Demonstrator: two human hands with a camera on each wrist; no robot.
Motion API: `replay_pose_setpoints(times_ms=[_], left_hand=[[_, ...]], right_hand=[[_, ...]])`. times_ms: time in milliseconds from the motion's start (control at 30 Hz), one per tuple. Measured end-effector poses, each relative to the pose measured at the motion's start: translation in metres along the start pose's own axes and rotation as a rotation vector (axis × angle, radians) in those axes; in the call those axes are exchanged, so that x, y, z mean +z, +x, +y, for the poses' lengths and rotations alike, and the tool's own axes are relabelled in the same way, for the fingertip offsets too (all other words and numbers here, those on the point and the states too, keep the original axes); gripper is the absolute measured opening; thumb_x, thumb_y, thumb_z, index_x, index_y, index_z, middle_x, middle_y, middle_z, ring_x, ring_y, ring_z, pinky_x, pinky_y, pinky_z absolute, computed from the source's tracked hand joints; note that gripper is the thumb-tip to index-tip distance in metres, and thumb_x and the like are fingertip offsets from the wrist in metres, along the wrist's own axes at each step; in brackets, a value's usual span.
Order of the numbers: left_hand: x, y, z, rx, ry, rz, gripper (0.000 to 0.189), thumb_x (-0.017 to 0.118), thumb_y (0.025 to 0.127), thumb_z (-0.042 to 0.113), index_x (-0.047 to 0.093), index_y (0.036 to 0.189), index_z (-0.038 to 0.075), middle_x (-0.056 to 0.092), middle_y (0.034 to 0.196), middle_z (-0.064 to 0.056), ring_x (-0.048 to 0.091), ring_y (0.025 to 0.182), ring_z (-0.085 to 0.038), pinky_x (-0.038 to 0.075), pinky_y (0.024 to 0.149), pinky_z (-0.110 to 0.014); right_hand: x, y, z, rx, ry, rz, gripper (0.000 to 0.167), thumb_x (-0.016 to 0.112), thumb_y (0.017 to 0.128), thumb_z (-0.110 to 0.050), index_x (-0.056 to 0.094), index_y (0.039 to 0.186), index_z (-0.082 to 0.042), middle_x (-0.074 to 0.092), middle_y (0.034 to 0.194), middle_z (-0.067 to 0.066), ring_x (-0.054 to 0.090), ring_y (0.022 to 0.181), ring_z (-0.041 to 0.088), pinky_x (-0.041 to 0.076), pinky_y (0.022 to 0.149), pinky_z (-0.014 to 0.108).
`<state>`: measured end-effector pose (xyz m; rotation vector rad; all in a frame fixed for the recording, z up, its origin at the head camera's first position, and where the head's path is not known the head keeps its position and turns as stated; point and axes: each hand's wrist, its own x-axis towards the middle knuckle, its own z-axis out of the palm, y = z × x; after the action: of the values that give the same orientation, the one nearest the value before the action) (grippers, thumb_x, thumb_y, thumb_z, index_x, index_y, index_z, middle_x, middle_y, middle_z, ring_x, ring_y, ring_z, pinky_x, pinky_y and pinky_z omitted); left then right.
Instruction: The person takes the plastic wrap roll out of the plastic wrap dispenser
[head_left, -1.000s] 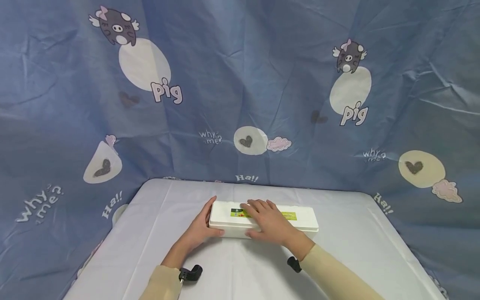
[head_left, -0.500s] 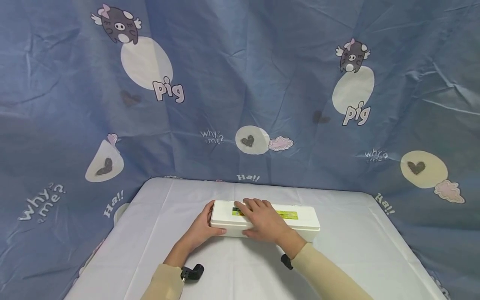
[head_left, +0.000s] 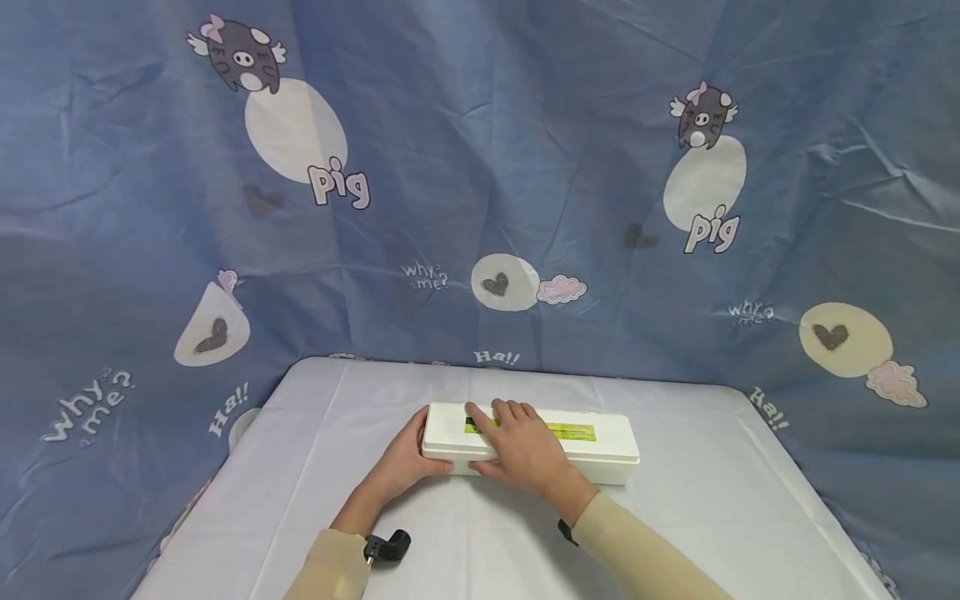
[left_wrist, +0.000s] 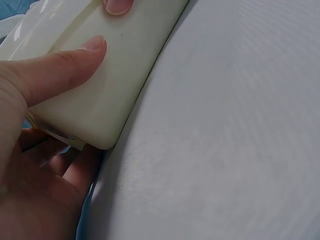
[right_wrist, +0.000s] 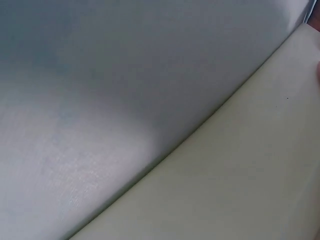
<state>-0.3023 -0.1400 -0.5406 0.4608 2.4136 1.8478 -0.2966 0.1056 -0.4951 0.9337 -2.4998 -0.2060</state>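
Note:
A long white box with a lid and a yellow-green label lies lengthwise on the white-covered table. My left hand grips its left end, thumb on the front side. In the left wrist view, the other fingers reach behind the end of the box. Across the lid lies my right hand, fingers spread over the top toward the far edge and thumb against the front side, covering part of the label. The right wrist view shows mostly the box's plain front, with only a sliver of a finger at the edge.
The white cloth covers the table around the box. Behind the table hangs a blue curtain with printed pigs and words. Black wrist cameras sit at both sleeves.
My right hand has slid left along the lid, closer to the left hand, uncovering more of the label's right part. The left hand has closed in slightly on the end; the box stays nearly in place.

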Motion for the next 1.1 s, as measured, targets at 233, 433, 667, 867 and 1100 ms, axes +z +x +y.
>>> replay_pose_setpoints(times_ms=[233,433,667,867,1100], left_hand=[[0.001,-0.001,0.000,0.003,0.041,0.032,0.120,0.098,0.063,0.017,0.025,0.158,0.008,0.042,0.155,-0.007,0.040,0.140,-0.028,0.029,0.115,-0.051],[0.003,-0.002,-0.001,0.001,0.106,0.039,0.119,0.098,0.063,0.022,0.027,0.158,0.014,0.047,0.149,-0.002,0.050,0.129,-0.024,0.037,0.109,-0.049],[0.004,-0.003,-0.003,0.028,0.128,0.035,0.117,0.097,0.064,0.027,0.027,0.158,0.016,0.048,0.145,-0.002,0.052,0.124,-0.023,0.040,0.106,-0.050],[0.005,-0.003,-0.004,-0.001,0.140,0.039,0.119,0.097,0.064,0.028,0.026,0.159,0.016,0.045,0.150,-0.002,0.049,0.130,-0.025,0.036,0.110,-0.052],[0.004,-0.002,-0.006,0.005,0.123,0.043,0.120,0.097,0.063,0.029,0.026,0.159,0.014,0.043,0.152,-0.003,0.047,0.133,-0.025,0.033,0.113,-0.052]], right_hand=[[-0.006,0.009,-0.006,0.018,-0.007,-0.001,0.094,0.061,0.081,-0.077,0.041,0.149,-0.015,0.059,0.103,0.011,0.063,0.088,0.031,0.054,0.079,0.046],[-0.019,0.026,-0.003,-0.027,-0.004,-0.076,0.083,0.067,0.074,-0.069,0.053,0.129,-0.009,0.056,0.077,0.004,0.053,0.057,0.019,0.049,0.051,0.037],[-0.017,0.031,0.005,-0.041,0.049,-0.110,0.075,0.063,0.072,-0.065,0.056,0.124,-0.012,0.056,0.077,0.000,0.050,0.057,0.015,0.048,0.050,0.035],[-0.009,0.027,0.004,0.012,0.132,-0.145,0.085,0.062,0.075,-0.066,0.047,0.140,-0.015,0.056,0.095,0.004,0.056,0.076,0.020,0.053,0.067,0.039],[-0.009,0.027,0.003,0.039,0.168,-0.173,0.086,0.065,0.074,-0.065,0.042,0.141,-0.015,0.057,0.098,0.005,0.058,0.086,0.023,0.052,0.078,0.044]])
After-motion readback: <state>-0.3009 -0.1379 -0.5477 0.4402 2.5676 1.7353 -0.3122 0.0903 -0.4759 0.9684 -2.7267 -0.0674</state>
